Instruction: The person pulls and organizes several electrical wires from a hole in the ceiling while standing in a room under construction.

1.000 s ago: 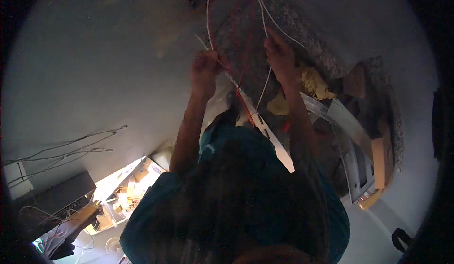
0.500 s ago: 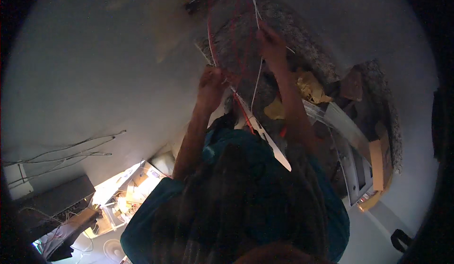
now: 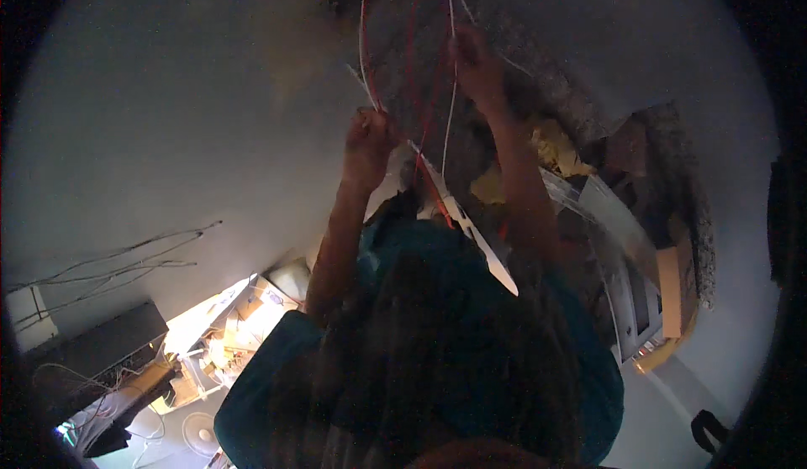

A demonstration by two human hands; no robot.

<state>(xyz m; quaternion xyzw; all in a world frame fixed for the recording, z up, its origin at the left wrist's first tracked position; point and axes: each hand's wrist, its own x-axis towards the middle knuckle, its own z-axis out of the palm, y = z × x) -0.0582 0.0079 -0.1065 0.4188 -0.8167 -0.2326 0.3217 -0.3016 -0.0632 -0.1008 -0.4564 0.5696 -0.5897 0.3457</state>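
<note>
My left hand point(image 3: 366, 141), fingers closed, grips white and red wires point(image 3: 373, 97) in the upper middle. Higher up and to the right, my right hand point(image 3: 477, 70) is closed around a white cable point(image 3: 450, 137) that hangs from the top of the view. Thin red wires point(image 3: 424, 116) loop between my hands. A long pale strip point(image 3: 487, 255) with dark slots runs diagonally below them, beside a red-orange thing point(image 3: 439, 202). The dim light hides fine detail of my fingertips.
At the right lie yellow crumpled material point(image 3: 556, 148), a bent clear panel point(image 3: 614, 217) and a cardboard box point(image 3: 679, 292). Grey cables point(image 3: 118, 271) cross the pale surface at left, above a dark ledge point(image 3: 92, 343), a lit cluttered area point(image 3: 227, 343) and a fan point(image 3: 200, 434).
My right hand has moved upward and slightly left along the white cable. My left hand went a little down and right, then back up slightly, still gripping the wires.
</note>
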